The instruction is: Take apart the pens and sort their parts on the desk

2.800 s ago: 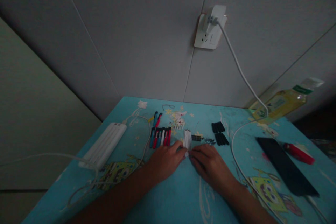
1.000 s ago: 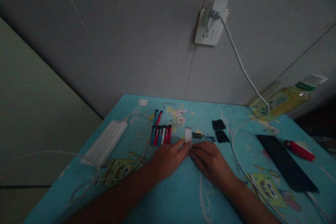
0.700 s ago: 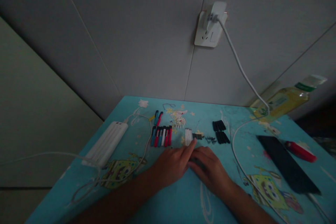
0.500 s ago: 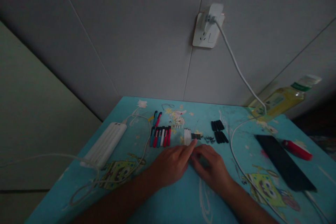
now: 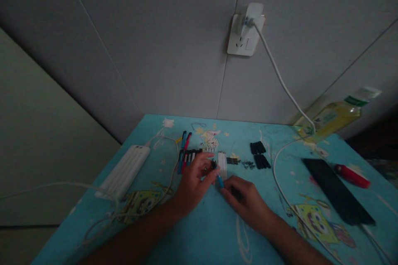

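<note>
The blue table (image 5: 202, 240), printed with cartoon figures (image 5: 139, 203), has its far edge along a grey wall (image 5: 171, 62). Thin seams (image 5: 222, 87) cross the wall, one running down to the table. A white socket (image 5: 242, 48) sits above the table. Left of the table is a plain pale surface (image 5: 40, 145); beyond its right side, dark, blurred space (image 5: 377, 126). Light is dim all around the table.

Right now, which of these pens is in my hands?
The blue pen with a black end, held between your left hand and right hand; the other pens in view lie on the table.
</note>
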The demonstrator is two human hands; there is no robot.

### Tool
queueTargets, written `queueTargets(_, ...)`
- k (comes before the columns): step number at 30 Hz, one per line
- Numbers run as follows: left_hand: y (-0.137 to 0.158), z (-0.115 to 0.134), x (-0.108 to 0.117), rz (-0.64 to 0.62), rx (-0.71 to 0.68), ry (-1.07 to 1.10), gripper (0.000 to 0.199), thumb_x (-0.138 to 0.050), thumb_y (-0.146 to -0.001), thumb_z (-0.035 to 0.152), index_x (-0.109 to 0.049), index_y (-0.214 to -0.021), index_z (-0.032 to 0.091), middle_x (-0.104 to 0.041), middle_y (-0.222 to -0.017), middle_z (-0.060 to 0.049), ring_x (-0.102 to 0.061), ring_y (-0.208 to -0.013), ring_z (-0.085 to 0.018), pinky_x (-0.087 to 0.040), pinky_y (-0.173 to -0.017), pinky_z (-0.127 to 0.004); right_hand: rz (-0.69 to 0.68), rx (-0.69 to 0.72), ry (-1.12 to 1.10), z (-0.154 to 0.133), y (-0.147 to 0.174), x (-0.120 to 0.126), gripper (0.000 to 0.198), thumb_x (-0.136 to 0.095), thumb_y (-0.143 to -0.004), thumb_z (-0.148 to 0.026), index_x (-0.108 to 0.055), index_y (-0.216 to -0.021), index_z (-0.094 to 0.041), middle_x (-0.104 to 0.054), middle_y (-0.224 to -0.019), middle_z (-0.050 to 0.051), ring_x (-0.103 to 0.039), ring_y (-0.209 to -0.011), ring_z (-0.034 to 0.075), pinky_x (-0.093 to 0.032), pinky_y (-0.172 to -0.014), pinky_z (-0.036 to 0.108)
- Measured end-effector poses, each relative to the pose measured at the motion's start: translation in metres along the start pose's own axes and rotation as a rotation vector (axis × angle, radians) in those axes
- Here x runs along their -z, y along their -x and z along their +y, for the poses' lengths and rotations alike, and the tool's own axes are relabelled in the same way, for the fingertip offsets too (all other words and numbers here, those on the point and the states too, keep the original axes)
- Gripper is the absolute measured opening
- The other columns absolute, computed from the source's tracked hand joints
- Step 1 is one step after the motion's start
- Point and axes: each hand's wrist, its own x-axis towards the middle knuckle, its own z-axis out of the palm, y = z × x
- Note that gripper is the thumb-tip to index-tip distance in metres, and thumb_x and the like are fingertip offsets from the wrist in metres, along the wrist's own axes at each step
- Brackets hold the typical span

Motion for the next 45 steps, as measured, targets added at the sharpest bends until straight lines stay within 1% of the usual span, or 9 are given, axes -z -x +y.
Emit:
queueTargets(12, 0.001, -0.01, 0.002, 0.031, -0.029, -0.118, 0.023, -0.063, -0.091, 0.032, -0.058, -0.112, 0.022, -0.067, -0.092, -0.002, -0.067, -0.079, -0.015, -0.056, -0.066, -0.025, -0.03, 0.005, 0.01, 0.004, -0.002, 0.0, 0.014, -0.054, -0.098, -0.027, -0.064, -0.091, -0.021, -0.062, -0.082, 0.001, -0.06, -0.076, 0.015, -0.048, -0.07, 0.028)
queueTargets(17, 0.0, -0.008, 0.005, 0.122, -0.06, -0.181, 0.023, -0.061, -0.093, 0.031, -0.058, -0.113, 0.021, -0.066, -0.088, -0.002, -0.065, -0.079, -0.015, -0.054, -0.072, -0.026, -0.007, 0.034, 0.065, 0.006, 0.0, -0.003, 0.012, -0.057, -0.097, -0.029, -0.066, -0.101, -0.022, -0.065, -0.091, 0.003, -0.062, -0.084, 0.017, -0.051, -0.078, 0.031)
queueTargets(22, 0.0, -0.006, 0.007, 0.238, -0.095, -0.237, 0.025, -0.055, -0.096, 0.032, -0.057, -0.119, 0.024, -0.066, -0.105, -0.006, -0.064, -0.093, -0.017, -0.054, -0.082, -0.03, -0.073, 0.094, 0.176, -0.007, 0.003, -0.013, 0.018, -0.065, -0.092, -0.035, -0.066, -0.105, -0.022, -0.066, -0.098, 0.005, -0.062, -0.094, 0.02, -0.05, -0.086, 0.034)
queueTargets(25, 0.001, -0.006, 0.006, 0.255, -0.109, -0.271, 0.025, -0.054, -0.096, 0.032, -0.058, -0.119, 0.024, -0.066, -0.105, -0.006, -0.064, -0.093, -0.018, -0.053, -0.083, -0.031, -0.111, 0.135, 0.259, -0.016, 0.004, -0.023, 0.02, -0.069, -0.089, -0.036, -0.067, -0.104, -0.023, -0.067, -0.099, 0.004, -0.062, -0.096, 0.022, -0.049, -0.088, 0.036)
queueTargets(30, 0.002, -0.006, 0.005, 0.213, -0.133, -0.323, 0.024, -0.054, -0.095, 0.03, -0.059, -0.118, 0.022, -0.066, -0.098, -0.004, -0.064, -0.085, -0.016, -0.052, -0.076, -0.028, -0.124, 0.175, 0.348, -0.019, 0.005, -0.03, 0.009, -0.062, -0.094, -0.026, -0.07, -0.099, -0.025, -0.067, -0.093, 0.002, -0.063, -0.092, 0.018, -0.049, -0.088, 0.033)
queueTargets(36, 0.006, -0.005, 0.008, 0.12, -0.279, -0.455, 0.023, -0.053, -0.093, 0.022, -0.058, -0.116, 0.021, -0.063, -0.087, -0.002, -0.056, -0.067, -0.013, -0.048, -0.064, -0.025, -0.109, 0.18, 0.363, -0.016, 0.003, -0.029, 0.011, -0.059, -0.095, -0.019, -0.07, -0.095, -0.022, -0.068, -0.09, 0.003, -0.064, -0.088, 0.019, -0.052, -0.087, 0.033)
queueTargets(38, 0.009, -0.004, 0.008, 0.056, -0.366, -0.512, 0.025, -0.053, -0.092, 0.019, -0.056, -0.117, 0.021, -0.062, -0.084, -0.001, -0.054, -0.063, -0.012, -0.047, -0.061, -0.025, -0.093, 0.178, 0.352, -0.013, 0.004, -0.032, 0.012, -0.059, -0.095, -0.018, -0.07, -0.097, -0.022, -0.068, -0.091, 0.004, -0.064, -0.088, 0.019, -0.053, -0.085, 0.033)
queueTargets(43, 0.013, -0.001, 0.009, -0.136, -0.663, -0.656, 0.031, -0.052, -0.09, 0.012, -0.053, -0.12, 0.02, -0.068, -0.096, -0.007, -0.065, -0.084, -0.017, -0.052, -0.075, -0.031, -0.053, 0.207, 0.308, -0.003, 0.007, -0.038, 0.018, -0.054, -0.096, -0.014, -0.066, -0.107, -0.021, -0.068, -0.103, 0.008, -0.064, -0.096, 0.022, -0.054, -0.088, 0.036)
queueTargets(45, 0.014, 0.001, 0.01, -0.196, -0.777, -0.712, 0.034, -0.053, -0.089, 0.012, -0.051, -0.122, 0.018, -0.069, -0.095, -0.007, -0.065, -0.082, -0.018, -0.053, -0.075, -0.032, -0.032, 0.201, 0.254, -0.001, 0.009, -0.032, 0.017, -0.052, -0.096, -0.013, -0.066, -0.104, -0.02, -0.069, -0.099, 0.008, -0.065, -0.093, 0.022, -0.055, -0.086, 0.036)
